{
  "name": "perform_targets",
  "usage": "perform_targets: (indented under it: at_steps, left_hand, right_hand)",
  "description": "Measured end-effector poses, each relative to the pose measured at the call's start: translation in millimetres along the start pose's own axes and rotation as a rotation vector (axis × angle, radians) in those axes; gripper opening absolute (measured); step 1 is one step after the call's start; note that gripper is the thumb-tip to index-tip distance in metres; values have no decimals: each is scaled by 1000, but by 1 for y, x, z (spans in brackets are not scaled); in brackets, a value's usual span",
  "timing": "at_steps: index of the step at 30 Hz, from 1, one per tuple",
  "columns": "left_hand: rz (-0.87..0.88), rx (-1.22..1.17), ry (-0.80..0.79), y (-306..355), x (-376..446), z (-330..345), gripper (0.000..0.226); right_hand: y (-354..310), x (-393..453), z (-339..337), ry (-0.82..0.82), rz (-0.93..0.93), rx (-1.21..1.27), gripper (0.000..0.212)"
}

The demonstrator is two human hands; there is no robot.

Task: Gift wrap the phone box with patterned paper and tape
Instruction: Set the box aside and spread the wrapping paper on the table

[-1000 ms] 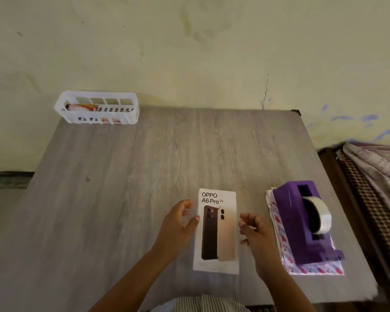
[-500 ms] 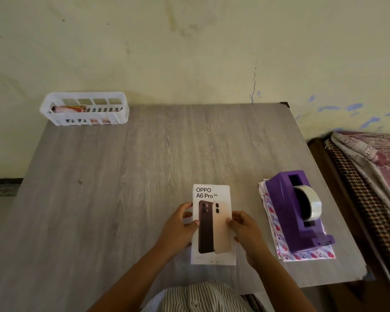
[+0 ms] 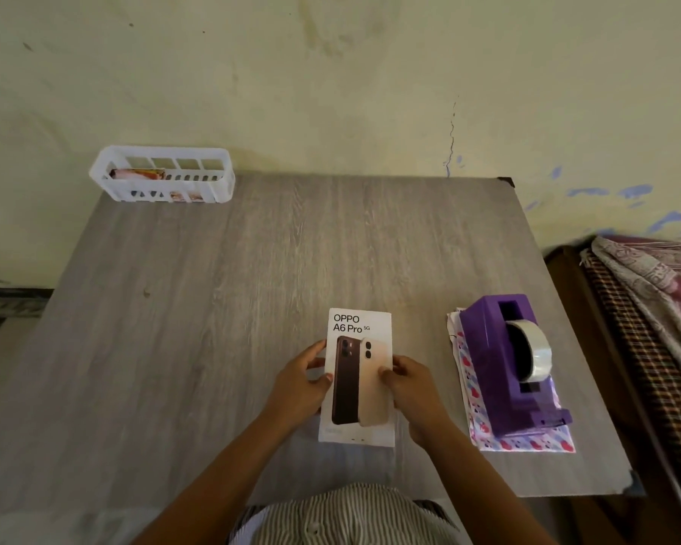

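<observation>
Nearest the camera, a striped shirt front (image 3: 346, 517) fills the bottom edge, and two bare forearms reach forward from it over the grey wood-grain counter (image 3: 213, 308). Between them lies the phone box (image 3: 360, 328), white, face up, printed "OPPO A6 Pro 5G" above a picture of two phones, its long side running away from the person. It sits near the front edge of the counter, a little right of centre. The left hand (image 3: 297, 387) is clamped on the box's left long edge, thumb on the printed face and fingers curled at the side. The right hand (image 3: 411, 383) grips the right long edge the same way, thumb pressed on the top face. Whether the box rests flat on the counter or is lifted slightly cannot be told.

Just to the right, apart from the box, lies a folded sheet of patterned paper (image 3: 527, 442), white with pink and blue marks. A purple tape dispenser (image 3: 488, 359) stands on top of it, loaded with a roll of clear tape (image 3: 537, 354).

At the far left corner of the counter, against the yellowish wall (image 3: 331, 92), stands a white slotted plastic basket (image 3: 161, 190) with something pinkish inside. Off the counter's right side, a bed (image 3: 653, 348) carries patterned cloth.
</observation>
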State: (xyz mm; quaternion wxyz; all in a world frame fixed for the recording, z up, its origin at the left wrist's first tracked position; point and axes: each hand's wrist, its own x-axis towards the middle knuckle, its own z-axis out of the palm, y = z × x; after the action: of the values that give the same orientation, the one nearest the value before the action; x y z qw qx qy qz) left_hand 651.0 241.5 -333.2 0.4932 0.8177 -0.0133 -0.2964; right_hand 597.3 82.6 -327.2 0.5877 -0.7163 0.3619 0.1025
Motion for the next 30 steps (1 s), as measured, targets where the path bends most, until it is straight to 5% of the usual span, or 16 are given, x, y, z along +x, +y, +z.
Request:
perform_targets:
  at_steps: [19, 30]
  left_hand:
    - [-63, -80, 142, -75, -33, -197, 52]
    - [-38, -23, 139, -99, -41, -213, 48]
  right_hand:
    - [-70, -36, 192, -276, 22, 47, 27]
    - [-61, -40, 215, -307, -27, -36, 31]
